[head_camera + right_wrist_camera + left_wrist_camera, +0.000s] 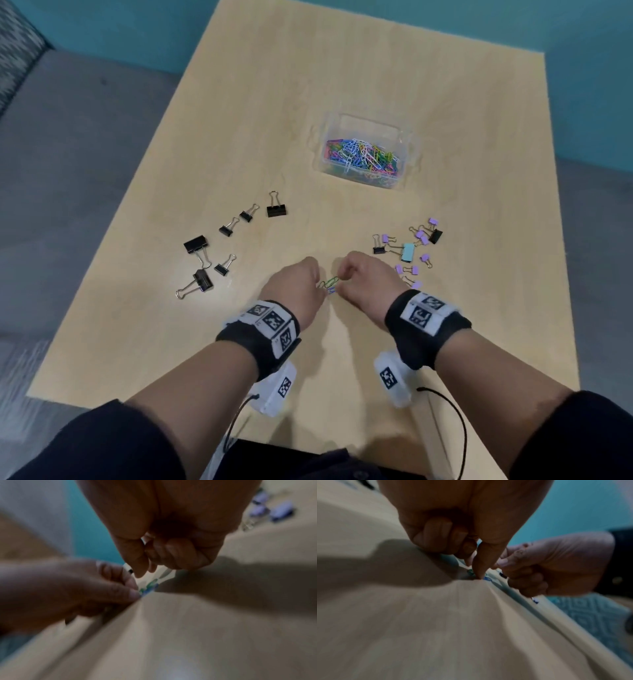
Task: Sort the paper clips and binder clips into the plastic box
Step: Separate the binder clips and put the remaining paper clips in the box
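Head view: both hands low over the near middle of the table (239,102), left hand (294,287) and right hand (363,277) curled inward and meeting over the last loose paper clips (329,285), a green one and a blue one lying on the wood. Plastic box (404,150) sits farther out, well apart from the hands, already holding a heap of coloured clips. Black binder clips (275,209) lie scattered off to the left, purple and teal binder clips (407,251) to the right, none boxed yet. Left wrist view: left thumb tip down on the clips, other fingers (436,534) tucked into the palm; the grip looks like a pinch on the green clip, blurred. Right wrist view: right thumb and forefinger drawn close just above the clips, remaining fingers (180,553) folded; whether they have hold of a clip, I cannot tell. Judgement: tail end of the paper-clip stage. Next move calls for lifting these thin flat wires off the surface, carrying them to the box, then starting on the binder clips.
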A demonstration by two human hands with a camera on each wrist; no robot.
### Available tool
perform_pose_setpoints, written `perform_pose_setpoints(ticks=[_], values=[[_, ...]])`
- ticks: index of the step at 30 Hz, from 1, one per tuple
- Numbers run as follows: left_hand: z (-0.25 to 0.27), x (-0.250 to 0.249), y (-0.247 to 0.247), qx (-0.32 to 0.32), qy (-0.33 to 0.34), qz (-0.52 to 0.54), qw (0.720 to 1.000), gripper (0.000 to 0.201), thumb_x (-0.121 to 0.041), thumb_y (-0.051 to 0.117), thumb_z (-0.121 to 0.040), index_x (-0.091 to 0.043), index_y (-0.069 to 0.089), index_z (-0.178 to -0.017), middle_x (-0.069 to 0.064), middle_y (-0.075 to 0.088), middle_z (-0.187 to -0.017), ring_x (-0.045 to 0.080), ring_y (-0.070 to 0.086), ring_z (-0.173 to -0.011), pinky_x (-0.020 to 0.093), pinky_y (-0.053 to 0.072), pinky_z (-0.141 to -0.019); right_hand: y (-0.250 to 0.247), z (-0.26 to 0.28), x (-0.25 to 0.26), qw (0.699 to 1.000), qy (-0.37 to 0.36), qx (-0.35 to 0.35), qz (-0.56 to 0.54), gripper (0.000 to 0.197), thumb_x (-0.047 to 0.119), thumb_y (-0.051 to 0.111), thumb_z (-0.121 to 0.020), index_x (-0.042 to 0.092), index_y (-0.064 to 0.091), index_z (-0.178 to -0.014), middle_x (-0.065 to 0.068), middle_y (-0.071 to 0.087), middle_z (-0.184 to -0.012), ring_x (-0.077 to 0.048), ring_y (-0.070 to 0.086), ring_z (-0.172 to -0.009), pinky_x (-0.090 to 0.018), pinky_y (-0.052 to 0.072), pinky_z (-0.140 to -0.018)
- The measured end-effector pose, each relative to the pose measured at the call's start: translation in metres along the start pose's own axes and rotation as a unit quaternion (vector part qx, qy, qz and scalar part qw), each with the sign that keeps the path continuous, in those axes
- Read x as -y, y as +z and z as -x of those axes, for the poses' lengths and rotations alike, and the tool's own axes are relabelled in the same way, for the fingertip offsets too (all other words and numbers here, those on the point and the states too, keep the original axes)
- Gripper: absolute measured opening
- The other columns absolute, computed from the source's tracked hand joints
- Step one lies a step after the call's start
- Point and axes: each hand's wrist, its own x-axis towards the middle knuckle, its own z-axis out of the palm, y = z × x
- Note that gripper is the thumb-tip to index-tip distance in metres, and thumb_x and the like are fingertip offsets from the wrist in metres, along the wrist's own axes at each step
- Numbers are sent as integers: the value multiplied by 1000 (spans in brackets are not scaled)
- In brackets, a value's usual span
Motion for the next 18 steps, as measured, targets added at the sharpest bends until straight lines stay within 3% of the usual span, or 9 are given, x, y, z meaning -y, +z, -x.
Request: perform_pose_setpoints(ticks=[2, 5, 8, 14, 18], values=[[-3, -4, 1, 9, 10, -25, 1000, 8, -21, 54, -86, -20, 46, -84, 1, 60, -79, 24, 57, -74, 31, 43, -60, 2, -2, 3, 990, -50, 26, 127, 19, 22, 58, -82, 28, 51, -98, 8, 59, -71, -13, 55, -57, -26, 41, -48], [-8, -9, -2, 43, 12, -38, 998, 16, -11, 46, -83, -23, 44, -73, 1, 57, -77, 24, 56, -74, 30, 42, -61, 3, -9, 5, 974, -92, 48, 201, 19, 17, 54, -84, 29, 46, -96, -1, 62, -75, -20, 57, -62, -32, 48, -55], [-9, -12, -5, 64, 21, -57, 996, 22, -9, 42, -82, -23, 41, -65, 0, 53, -69, 24, 54, -69, 30, 40, -58, 3, -16, 8, 966, -104, 62, 227, 14, 14, 52, -84, 25, 44, -83, -3, 59, -75, -26, 57, -68, -35, 48, -59], [0, -5, 0, 43, 47, -98, 993, 12, -12, 42, -88, -20, 51, -89, -1, 55, -79, 21, 52, -72, 31, 40, -61, 6, -19, 8, 959, -97, 70, 257, 8, 15, 51, -88, 18, 45, -83, -3, 57, -74, -25, 55, -69, -37, 47, -61], [1, -8, -3, 59, 50, -91, 993, 16, -14, 44, -85, -25, 45, -73, -5, 50, -68, 21, 51, -66, 29, 38, -57, 6, -21, 10, 957, -92, 74, 264, 9, 11, 48, -85, 17, 46, -79, -2, 54, -73, -24, 54, -70, -34, 41, -57]])
